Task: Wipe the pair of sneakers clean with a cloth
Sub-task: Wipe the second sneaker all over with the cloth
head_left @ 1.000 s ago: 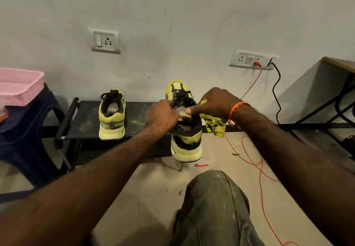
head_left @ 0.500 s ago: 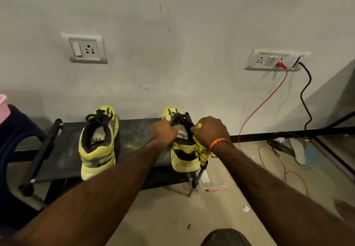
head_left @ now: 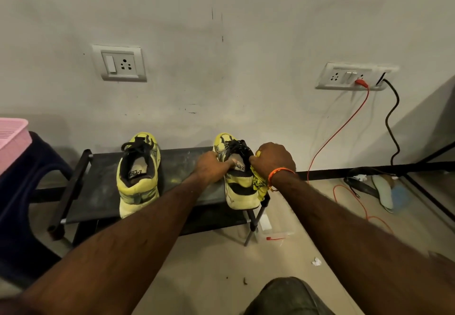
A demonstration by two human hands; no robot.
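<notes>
Pale plastered wall [head_left: 221, 31] with two socket plates; a red cable [head_left: 344, 127] and a black cable [head_left: 391, 122] hang from the right-hand one. Below it, a low black rack [head_left: 103, 189] stands on a beige floor; its top shelf is dusty.

Two yellow-and-black sneakers sit on the shelf, toes to the wall, heels toward the person. The left sneaker [head_left: 138, 176] stands alone, untouched. The right sneaker [head_left: 238, 179] is at the shelf's right end, heel near the front edge.

Left hand [head_left: 211, 167]: fingers curled over the left rim of the right sneaker's opening, thumb tip inside on the insole. Holds the shoe.

Right hand [head_left: 273, 159]: fingers curled at the right rim of the same opening, with a yellow cloth [head_left: 259, 184] bunched under the palm and hanging down against the shoe's outer side. Whether the fingers also hook the rim itself cannot be told.

Key relation: the shoe's long axis runs straight away from the person, between the two hands. The cloth lies against its right flank, so the right hand is nearer for wiping; strokes along heel-to-toe would probably suit, left hand bracing.

Judgement: the other sneaker is well apart to the left, nearer the left arm.
</notes>
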